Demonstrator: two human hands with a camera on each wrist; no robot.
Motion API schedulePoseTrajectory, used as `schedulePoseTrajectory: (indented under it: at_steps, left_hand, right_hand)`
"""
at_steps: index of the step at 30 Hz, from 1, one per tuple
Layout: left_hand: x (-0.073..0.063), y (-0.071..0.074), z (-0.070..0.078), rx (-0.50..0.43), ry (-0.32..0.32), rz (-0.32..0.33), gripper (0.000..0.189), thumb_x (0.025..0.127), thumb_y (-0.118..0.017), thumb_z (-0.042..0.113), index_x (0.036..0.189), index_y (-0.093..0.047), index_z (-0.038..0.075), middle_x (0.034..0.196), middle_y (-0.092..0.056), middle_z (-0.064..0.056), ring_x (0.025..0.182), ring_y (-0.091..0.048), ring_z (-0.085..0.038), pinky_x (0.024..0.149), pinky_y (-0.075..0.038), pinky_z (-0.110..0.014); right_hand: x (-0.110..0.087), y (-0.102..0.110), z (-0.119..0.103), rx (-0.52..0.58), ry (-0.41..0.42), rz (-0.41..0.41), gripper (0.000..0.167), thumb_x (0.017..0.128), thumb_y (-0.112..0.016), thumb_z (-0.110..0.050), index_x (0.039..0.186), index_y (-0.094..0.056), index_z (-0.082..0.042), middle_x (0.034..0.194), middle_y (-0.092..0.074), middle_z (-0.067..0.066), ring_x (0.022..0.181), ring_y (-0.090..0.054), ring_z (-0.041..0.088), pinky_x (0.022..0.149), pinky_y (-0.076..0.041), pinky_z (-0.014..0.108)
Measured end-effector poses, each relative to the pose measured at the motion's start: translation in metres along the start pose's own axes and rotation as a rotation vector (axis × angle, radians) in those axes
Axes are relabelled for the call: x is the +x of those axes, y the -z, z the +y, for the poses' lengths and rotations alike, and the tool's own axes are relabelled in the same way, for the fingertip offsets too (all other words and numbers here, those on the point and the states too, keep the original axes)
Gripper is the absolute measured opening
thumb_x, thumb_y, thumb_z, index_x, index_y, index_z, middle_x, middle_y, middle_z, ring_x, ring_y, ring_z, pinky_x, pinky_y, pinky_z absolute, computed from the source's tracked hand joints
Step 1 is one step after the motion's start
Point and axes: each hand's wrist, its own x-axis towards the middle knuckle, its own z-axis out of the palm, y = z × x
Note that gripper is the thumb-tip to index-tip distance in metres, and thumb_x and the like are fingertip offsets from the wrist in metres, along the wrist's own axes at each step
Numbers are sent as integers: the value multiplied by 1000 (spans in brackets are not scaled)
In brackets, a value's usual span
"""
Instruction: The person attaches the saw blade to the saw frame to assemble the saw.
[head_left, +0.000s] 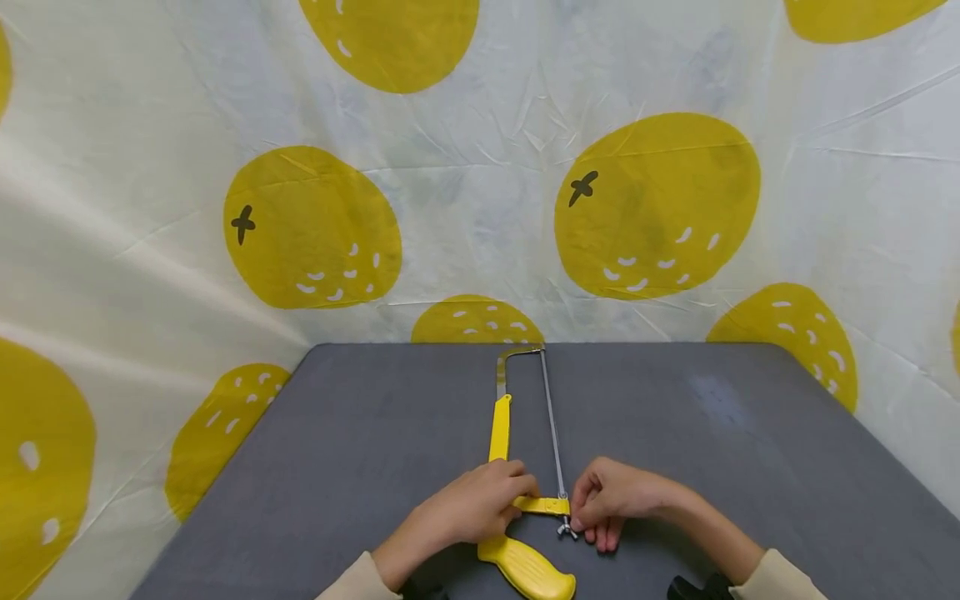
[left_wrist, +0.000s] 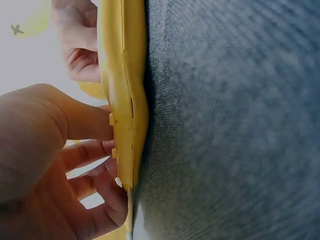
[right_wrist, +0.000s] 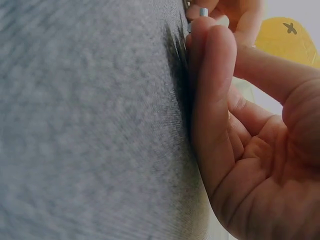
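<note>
A hacksaw (head_left: 500, 429) with a yellow handle and frame lies on the grey table, its far end toward the back edge. Its thin blade (head_left: 552, 421) runs along the right side to a wing nut (head_left: 567, 531) at the near end. My left hand (head_left: 480, 502) grips the frame just beyond the handle; in the left wrist view its thumb and fingers meet the yellow body (left_wrist: 129, 95). With thumb and fingertips, my right hand (head_left: 618, 492) pinches at the wing nut's right wing. A small metal tip (right_wrist: 203, 11) shows above the right fingers in the right wrist view.
The grey table (head_left: 375, 417) has rounded far corners. Behind it and along its sides hangs a pale cloth (head_left: 480, 225) printed with large yellow fruit shapes. Dark objects (head_left: 697, 588) show by the right sleeve at the bottom edge.
</note>
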Motion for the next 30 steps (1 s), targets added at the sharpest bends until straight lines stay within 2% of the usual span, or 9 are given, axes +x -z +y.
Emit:
schedulePoseTrajectory:
  at_steps: [7,13,21,30]
  left_hand:
    - [0,-6,-7,-39,-38,13,24,96,-70,11,116,-67,22,100,-59,9,84,-50,-3,80,-45,-19]
    - [-1,-5,-7,-71,-31,4,19,97,-73,20,114,-66,22,97,-57,9,82,-47,-3,77,-42,-18]
    - [-2,-6,-12,-109,-33,15,17,98,-72,20,113,-65,23,97,-57,9,81,-47,-2,76,-42,-17]
    - [-1,-9,-13,-119,-44,34,17,97,-72,22,113,-65,23,96,-57,9,81,-47,-2,76,-41,-16]
  right_hand:
    - [1,1,4,37,-6,-62,14,90,-70,-5,94,-73,9,68,-71,1,53,-67,3,49,-54,22]
    - [2,0,5,61,-25,-85,9,90,-71,-5,92,-73,3,69,-73,1,54,-67,3,49,-54,22]
    - [4,-2,7,46,7,-87,22,91,-69,-5,96,-69,17,67,-71,0,53,-67,3,48,-53,21]
    - [3,0,8,47,16,-115,22,92,-62,-1,98,-69,18,67,-72,-1,55,-69,4,50,-54,22]
